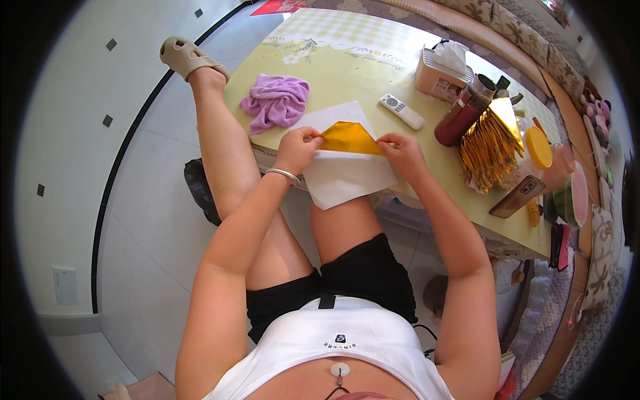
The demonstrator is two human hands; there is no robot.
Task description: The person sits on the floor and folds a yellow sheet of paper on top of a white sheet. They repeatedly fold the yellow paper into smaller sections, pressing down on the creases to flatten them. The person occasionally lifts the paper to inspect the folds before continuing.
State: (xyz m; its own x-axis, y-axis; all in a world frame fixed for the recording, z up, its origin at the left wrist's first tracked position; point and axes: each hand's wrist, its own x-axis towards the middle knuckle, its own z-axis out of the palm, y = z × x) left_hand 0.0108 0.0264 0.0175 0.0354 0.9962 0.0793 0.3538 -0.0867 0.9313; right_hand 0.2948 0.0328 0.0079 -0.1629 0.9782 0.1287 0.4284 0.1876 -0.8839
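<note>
Both hands pinch one gold foil sheet [349, 139] at the near edge of the tabletop [347, 60]. Left hand [298, 148] has thumb and fingers closed on its left corner; right hand [401, 152] is closed on the right corner. The sheet already has a fold or two in it, with a peaked top and a straight lower edge, so I'd judge the folding begun but not finished. It lies on a white paper sheet [343, 175] that overhangs the tabletop edge toward the lap. At approx. 2 o'clock from the hands is a heap of gold foil pieces [490, 150], prob. finished ones, though the fisheye bend makes their shape hard to read; whether unfolded stock remains I cannot tell.

Tabletop: yellow-green cloth w/ a checked and flowered band at the far side. At 10 o'clock from the hands, a crumpled purple towel [275, 100]. At 1 o'clock, a white remote control [402, 111], then a red flask [463, 112] and, beyond it, a tissue box [440, 70]. At 3 o'clock, a smartphone [516, 196] and a jar w/ a yellow lid [537, 152].

Room: pale tiled floor [87, 153] w/ small dark inset squares and a black border line; patterned sofa [527, 37] behind the tabletop. One leg is stretched out, w/ a beige sandal [189, 57] at 11 o'clock.
</note>
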